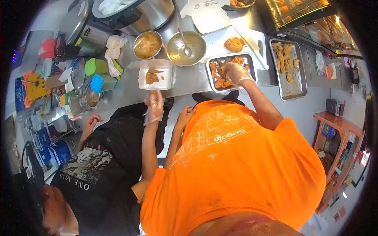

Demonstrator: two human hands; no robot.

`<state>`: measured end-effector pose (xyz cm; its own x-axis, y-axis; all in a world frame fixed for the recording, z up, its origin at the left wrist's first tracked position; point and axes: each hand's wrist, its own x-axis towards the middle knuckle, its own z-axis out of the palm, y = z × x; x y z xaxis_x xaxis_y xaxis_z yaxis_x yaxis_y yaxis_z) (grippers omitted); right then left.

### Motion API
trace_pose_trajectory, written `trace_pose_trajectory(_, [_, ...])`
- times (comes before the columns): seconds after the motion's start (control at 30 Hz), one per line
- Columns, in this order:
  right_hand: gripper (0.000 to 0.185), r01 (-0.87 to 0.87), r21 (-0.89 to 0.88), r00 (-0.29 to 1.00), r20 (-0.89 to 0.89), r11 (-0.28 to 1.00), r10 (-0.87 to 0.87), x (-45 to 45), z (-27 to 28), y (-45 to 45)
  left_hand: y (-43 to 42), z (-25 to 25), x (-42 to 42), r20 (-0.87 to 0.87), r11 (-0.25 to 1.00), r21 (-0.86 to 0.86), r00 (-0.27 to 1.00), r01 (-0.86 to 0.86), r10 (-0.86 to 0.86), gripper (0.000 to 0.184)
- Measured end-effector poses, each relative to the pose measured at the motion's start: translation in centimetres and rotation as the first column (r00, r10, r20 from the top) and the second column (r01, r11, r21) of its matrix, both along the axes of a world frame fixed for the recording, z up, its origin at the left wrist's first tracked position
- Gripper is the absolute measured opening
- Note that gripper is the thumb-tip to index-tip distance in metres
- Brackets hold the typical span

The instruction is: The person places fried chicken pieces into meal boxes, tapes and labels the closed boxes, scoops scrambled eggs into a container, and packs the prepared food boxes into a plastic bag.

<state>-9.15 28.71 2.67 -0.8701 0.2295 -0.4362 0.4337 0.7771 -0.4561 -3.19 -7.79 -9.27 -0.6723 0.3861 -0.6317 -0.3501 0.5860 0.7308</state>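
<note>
My right hand [236,74], in a clear plastic glove, reaches into a metal tray [255,80] of fried chicken, its fingers closed round a browned piece [223,70]. Bare and empty, my left hand [184,117] rests loosely against the side of my orange shirt, below the table edge, its fingers loosely spread. Left of the tray, an open white box [167,78] holds several brown pieces [152,77]. One large fried piece [234,44] lies on a white board [258,39] behind the tray.
A co-worker in black stands at the left, a gloved hand [154,105] holding a brown piece by the box. Behind are a bowl with a spoon [186,51], a pot of sauce [147,45] and an open carton [208,19]. A long chicken tray [292,88] lies at the right.
</note>
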Motion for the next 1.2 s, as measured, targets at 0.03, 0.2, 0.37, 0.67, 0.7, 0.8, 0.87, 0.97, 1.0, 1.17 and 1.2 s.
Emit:
trace_pose_trajectory(0.03, [0.021, 0.043, 0.039, 0.998, -0.039, 0.998, -0.041, 0.3, -1.0, 0.4, 0.5, 0.0, 0.1, -0.004, 1.0, -0.001, 1.0, 0.006, -0.006, 0.053])
trace_pose_trajectory(0.2, [0.052, -0.225, 0.287, 0.963, -0.079, 0.931, 0.257, 0.8, -2.9, -0.5, 2.0, 0.6, 0.1, -0.045, 0.998, -0.032, 0.998, 0.051, -0.052, 0.054])
trace_pose_trajectory(0.37, [0.052, -0.034, 0.262, 0.948, -0.297, 0.965, 0.114, 1.7, -3.4, -2.6, 2.0, 1.3, 1.0, -0.012, 0.999, -0.046, 1.0, 0.008, -0.008, 0.053])
trace_pose_trajectory(0.67, [0.023, -0.515, -0.405, 0.8, -0.544, 0.755, 0.254, -4.1, -1.9, -11.0, -4.3, 2.0, -0.3, -0.021, 0.994, -0.102, 0.999, -0.038, 0.036, 0.049])
trace_pose_trajectory(0.7, [0.023, -0.485, -0.462, 0.844, -0.468, 0.742, 0.26, -4.9, -1.9, -12.2, -4.9, 2.1, -0.5, -0.021, 0.993, -0.112, 0.999, -0.033, 0.031, 0.048])
trace_pose_trajectory(0.8, [0.027, -0.515, -0.467, 0.855, -0.344, 0.718, 0.389, -7.4, -2.7, -14.4, -4.4, 1.9, -0.5, -0.023, 0.992, -0.127, 1.0, -0.011, 0.008, 0.047])
trace_pose_trajectory(0.87, [0.03, -0.593, -0.503, 0.787, -0.528, 0.629, 0.32, -8.4, -2.9, -15.9, -2.3, 1.1, 0.2, -0.031, 0.993, -0.116, 1.0, -0.006, 0.003, 0.046])
trace_pose_trajectory(0.97, [0.039, -0.7, -0.186, 0.558, -0.745, 0.69, 0.366, -8.9, -2.5, -15.9, -2.1, -3.1, 1.6, -0.008, 0.995, 0.036, 0.995, -0.095, 0.095, 0.044])
trace_pose_trajectory(1.0, [0.037, -0.565, -0.456, 0.776, -0.578, 0.688, 0.254, -7.9, -1.9, -14.5, -2.5, -4.3, 2.0, 0.02, 0.986, 0.108, 0.992, -0.13, 0.128, 0.043])
trace_pose_trajectory(1.17, [0.039, -0.152, -0.433, 0.842, -0.527, 0.888, -0.113, -1.4, 1.2, -3.9, -1.4, -2.0, 0.4, 0.033, 0.999, 0.05, 0.999, 0.008, -0.01, 0.049])
trace_pose_trajectory(1.2, [0.038, -0.066, -0.37, 0.805, -0.569, 0.927, -0.169, 0.6, 0.8, -1.0, -1.1, -2.0, 0.4, 0.023, 0.999, 0.05, 0.999, 0.021, -0.022, 0.049])
